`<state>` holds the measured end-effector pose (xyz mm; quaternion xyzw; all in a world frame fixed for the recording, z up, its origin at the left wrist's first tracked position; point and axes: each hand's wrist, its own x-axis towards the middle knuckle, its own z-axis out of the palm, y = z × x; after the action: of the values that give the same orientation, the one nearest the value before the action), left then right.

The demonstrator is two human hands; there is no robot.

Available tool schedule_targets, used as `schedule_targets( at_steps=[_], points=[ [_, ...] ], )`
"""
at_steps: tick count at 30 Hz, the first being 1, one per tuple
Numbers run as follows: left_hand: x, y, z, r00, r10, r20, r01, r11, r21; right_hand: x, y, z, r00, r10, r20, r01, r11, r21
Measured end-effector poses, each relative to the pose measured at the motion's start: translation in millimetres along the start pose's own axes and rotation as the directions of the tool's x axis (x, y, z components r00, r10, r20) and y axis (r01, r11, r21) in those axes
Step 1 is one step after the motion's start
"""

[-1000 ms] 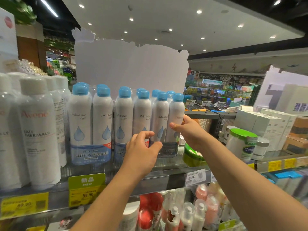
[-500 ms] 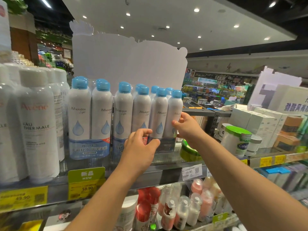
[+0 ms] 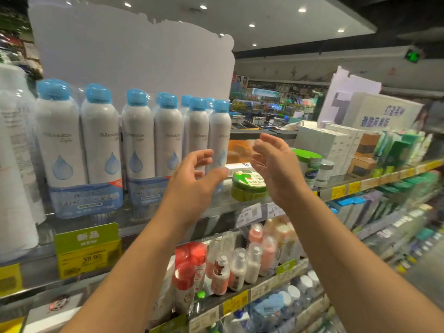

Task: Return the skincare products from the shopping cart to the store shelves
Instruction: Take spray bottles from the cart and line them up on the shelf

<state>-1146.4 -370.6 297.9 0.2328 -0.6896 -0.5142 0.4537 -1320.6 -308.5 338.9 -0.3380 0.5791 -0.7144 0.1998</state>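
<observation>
A: Spray bottles, top shelf?
B: White bodies, sky-blue caps, a pale blue droplet printed on each; shrink-wrapped in pairs with a blue-and-white band at the base, one with a red corner.

A: Price tag below them?
B: Green upper half with white lettering, yellow lower half with dark figures.

A: Round jar beside the bottles?
B: Green, with a lid patterned green, white and red.

A: Tub further right?
B: White, with a bright green lid and a blue label.

A: Small bottles on the shelf below?
B: Red, pink and white, under clear caps.

A: Boxes at right?
B: Plain white.
</observation>
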Motion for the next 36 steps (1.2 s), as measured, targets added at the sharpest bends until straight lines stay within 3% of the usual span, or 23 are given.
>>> schedule_targets(
  at_steps=[9,16,24,36],
  points=[
    [-23.7,-11.0,73.3,0.96,0.02,0.279,0.049,0.97,-0.239,-93.6,21.0,-95.0,0.984,0.002,-0.177,-0.003,1.0,-0.004],
    [-76.4,-43.2,167.0,0.822,-0.021,0.569,0.192,0.951,-0.241,-182.1,68.2,-184.7,0.9,0.104,-0.424,-0.182,0.972,-0.148],
    [-162.2,-68.9,285.7,0.558,-0.12,0.821,0.278,0.959,-0.049,-278.0,109.9,-294.1,0.713,0.226,-0.664,-0.332,0.943,-0.035],
    [-258.3,-110.4,448.4,0.262,-0.347,0.9,0.283,0.92,0.272,-392.1,190.7,-469.6,0.359,0.462,-0.811,-0.454,0.846,0.281]
  ],
)
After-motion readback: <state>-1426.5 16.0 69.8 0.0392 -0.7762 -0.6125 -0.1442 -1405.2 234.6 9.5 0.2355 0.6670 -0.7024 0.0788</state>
